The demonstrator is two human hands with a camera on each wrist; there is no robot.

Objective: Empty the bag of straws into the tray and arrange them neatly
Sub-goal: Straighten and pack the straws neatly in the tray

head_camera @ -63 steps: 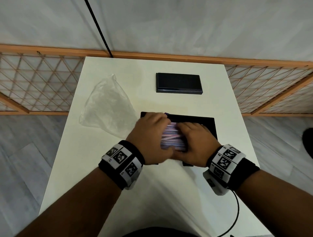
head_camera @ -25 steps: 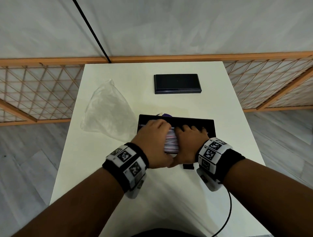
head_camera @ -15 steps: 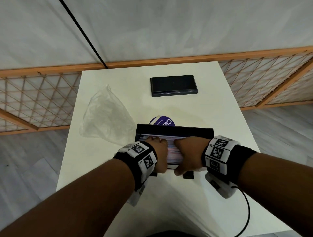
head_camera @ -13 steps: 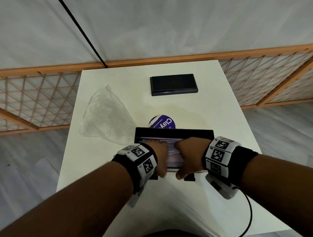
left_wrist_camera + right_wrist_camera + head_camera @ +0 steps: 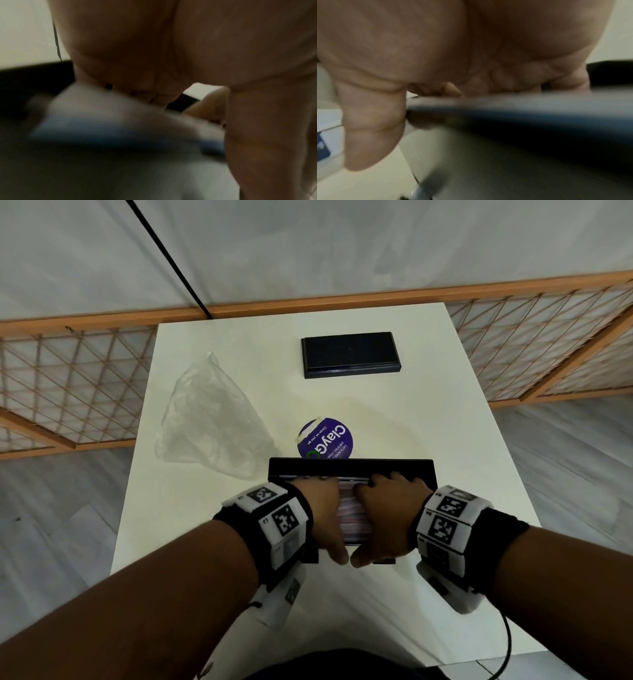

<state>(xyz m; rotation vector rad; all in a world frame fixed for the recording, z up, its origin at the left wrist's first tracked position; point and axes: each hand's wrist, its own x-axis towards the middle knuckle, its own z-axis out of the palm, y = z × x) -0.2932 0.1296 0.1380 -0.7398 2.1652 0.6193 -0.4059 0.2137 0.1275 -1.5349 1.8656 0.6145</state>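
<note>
A black tray [image 5: 349, 469] lies on the white table [image 5: 445, 440] right in front of me, with pink, white and blue straws [image 5: 352, 515] packed in it. My left hand [image 5: 327, 508] and right hand [image 5: 387, 508] sit side by side on the tray. Their fingers curl over the straws and both thumbs hook the near rim. In the blurred left wrist view the straws [image 5: 120, 121] lie under my palm. The right wrist view shows my thumb [image 5: 371, 128] hanging beside the tray edge [image 5: 522, 115]. The empty clear plastic bag [image 5: 212, 419] lies to the left.
A flat black box [image 5: 349, 354] lies at the far middle of the table. A round purple sticker [image 5: 325, 441] shows just behind the tray. A wooden lattice fence [image 5: 68, 378] runs behind and beside the table. A cable [image 5: 507, 642] trails from my right wrist.
The tray with the straws has come nearer to me, uncovering the purple sticker behind it. My thumbs have dropped to the near rim, with my fingers still over the straws.
</note>
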